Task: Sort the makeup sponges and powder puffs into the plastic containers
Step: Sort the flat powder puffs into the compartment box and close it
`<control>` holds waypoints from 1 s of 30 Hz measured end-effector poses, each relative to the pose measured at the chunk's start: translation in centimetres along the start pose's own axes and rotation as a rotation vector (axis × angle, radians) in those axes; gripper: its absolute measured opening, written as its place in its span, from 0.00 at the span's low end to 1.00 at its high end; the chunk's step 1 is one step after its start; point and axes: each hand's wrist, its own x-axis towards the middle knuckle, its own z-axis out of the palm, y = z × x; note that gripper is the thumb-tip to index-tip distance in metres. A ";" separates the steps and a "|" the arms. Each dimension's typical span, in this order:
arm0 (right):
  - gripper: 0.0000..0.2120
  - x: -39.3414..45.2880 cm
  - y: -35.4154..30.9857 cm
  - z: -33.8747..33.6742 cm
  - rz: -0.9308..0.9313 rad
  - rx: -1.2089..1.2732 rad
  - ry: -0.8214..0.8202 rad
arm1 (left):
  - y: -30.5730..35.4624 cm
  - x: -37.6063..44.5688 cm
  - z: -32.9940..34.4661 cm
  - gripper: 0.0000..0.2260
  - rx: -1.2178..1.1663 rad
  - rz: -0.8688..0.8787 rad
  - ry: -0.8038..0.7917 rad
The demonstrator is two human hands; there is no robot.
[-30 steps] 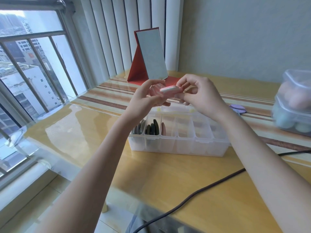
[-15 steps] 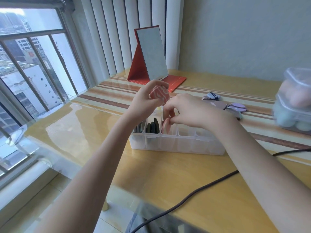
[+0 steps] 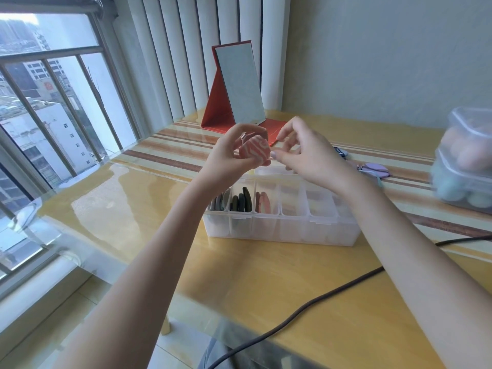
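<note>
Left hand: left hand (image 3: 229, 158) held up over the back of the box, fingers curled round a pink puff (image 3: 254, 151) w/ pale swirl pattern; small loop/tag sticks up at its top.
Right hand: right hand (image 3: 310, 155) just beside the puff, fingers loosely spread, thumb + index tips nearly at its right edge; holds nothing that I can see.
Change: 0.5 s ago the right hand was down in the box at the 3rd slot; now it's back up at the left hand. 1 s ago it pinched a pink puff; that one is gone from the hand.
Meaning: prob. one puff just filed; right hand now coming for the next, so a handover is likely the step in hand.
Box: clear divided box (image 3: 282, 231) on the desk (image 3: 266, 283); from left, grey puffs (image 3: 219, 201), black puffs (image 3: 241, 202), pink puffs (image 3: 262, 202) standing on edge; slots to the right look empty, hard to tell thru plastic.
Still loose: lilac puffs (image 3: 372, 169) on desk behind the box, right side.
Other: stacked tubs w/ egg sponges (image 3: 466, 166) far right, blurred; red folding mirror (image 3: 238, 86) at back; dark cable (image 3: 332, 294) across desk front.
</note>
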 end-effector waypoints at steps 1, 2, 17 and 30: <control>0.12 0.0 0.2 0.2 0.019 0.031 0.004 | 0.0 0.0 0.0 0.19 0.006 0.003 -0.018; 0.13 0.1 0.3 0.5 0.041 0.065 -0.005 | 0.1 0.0 -0.1 0.20 0.019 0.008 -0.038; 0.12 0.4 1.1 1.7 0.199 0.258 0.069 | 0.2 0.0 -0.1 0.20 0.027 -0.021 -0.113; 0.11 0.1 0.5 1.1 0.035 0.320 0.066 | 0.0 0.1 -0.5 0.20 -0.078 -0.096 -0.072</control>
